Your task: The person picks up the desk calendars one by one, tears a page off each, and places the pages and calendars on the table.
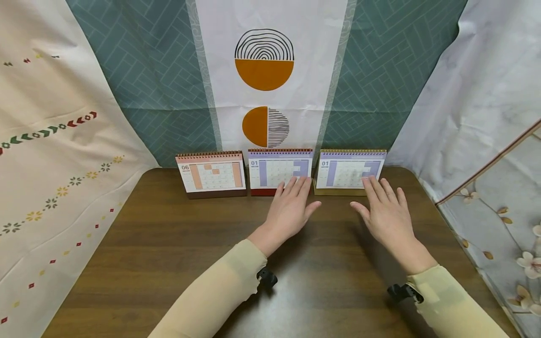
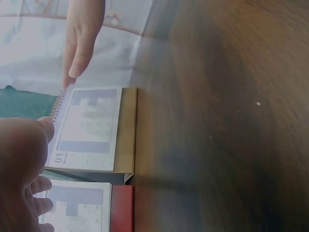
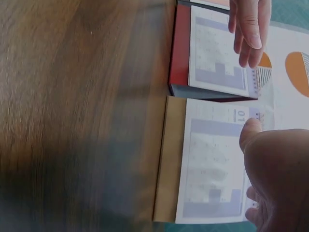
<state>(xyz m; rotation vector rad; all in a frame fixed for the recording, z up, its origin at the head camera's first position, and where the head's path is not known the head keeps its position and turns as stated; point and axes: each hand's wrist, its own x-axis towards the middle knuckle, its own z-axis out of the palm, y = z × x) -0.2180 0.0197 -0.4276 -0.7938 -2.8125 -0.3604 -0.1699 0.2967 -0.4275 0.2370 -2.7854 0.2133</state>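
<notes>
Three spiral-bound desk calendars stand in a row along the back of the wooden table. The left one is an orange-pink calendar showing 06. In the middle is a purple calendar with a red base, and on the right a purple calendar with a gold base; both show 01. My left hand hovers in front of the red-based calendar, fingers extended and thumb out. Before the gold-based calendar, my right hand is held the same way. Both wrist views show the hands apart from the calendars, holding nothing.
The brown wooden table spreads in front of the calendars. Behind them hangs a green and white patterned cloth. A cream cloth drapes the left side, and a white marbled cloth the right.
</notes>
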